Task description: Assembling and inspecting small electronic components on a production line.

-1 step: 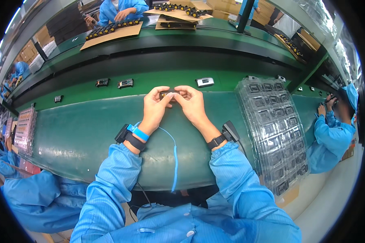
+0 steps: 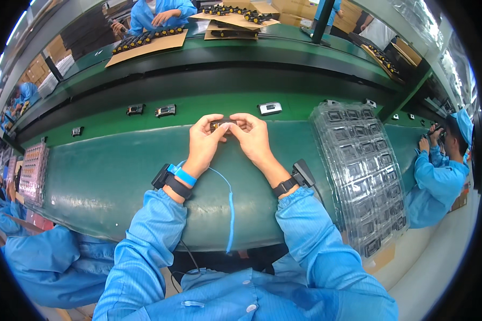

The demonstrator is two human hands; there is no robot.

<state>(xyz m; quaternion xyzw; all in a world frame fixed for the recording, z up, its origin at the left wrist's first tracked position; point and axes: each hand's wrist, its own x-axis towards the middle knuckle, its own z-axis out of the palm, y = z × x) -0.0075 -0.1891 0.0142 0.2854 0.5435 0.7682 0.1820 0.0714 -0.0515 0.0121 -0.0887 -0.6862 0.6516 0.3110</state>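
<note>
"Where are the hands, and what do they hold?"

"From my remote seat I look down on two bare hands meeting over the far edge of a long, dull-green worktop (image 2: 118, 176). The left hand (image 2: 201, 145) and the right hand (image 2: 253, 140) both pinch, thumbs and fingertips closed on one small, dark part with a touch of orange (image 2: 216, 127). It sits between them, mostly hidden by fingers."

"Which step do you judge this to be?"

"I'd call it close, two-handed handling of that single part. Whether the fingers press, turn or merely hold it, I can't tell."

"And what would the next move call for?"

"In my judgement, an even pinch from both sides, and a clear view of the covered faces before either hand lets go. I'd also mind the thin, light-blue cord (image 2: 231, 214) running from the bright-blue strap (image 2: 185, 175) on the left wrist toward the worktop's near edge."

"What lies around them?"

"Beyond, on a brighter green strip (image 2: 107, 119), a silver-topped rectangular unit (image 2: 270, 108) lies rightward and a pair of dark, boxy units (image 2: 165, 110) leftward. Clear plastic trays with rectangular pockets (image 2: 353, 171) stand right of the right forearm."
</note>
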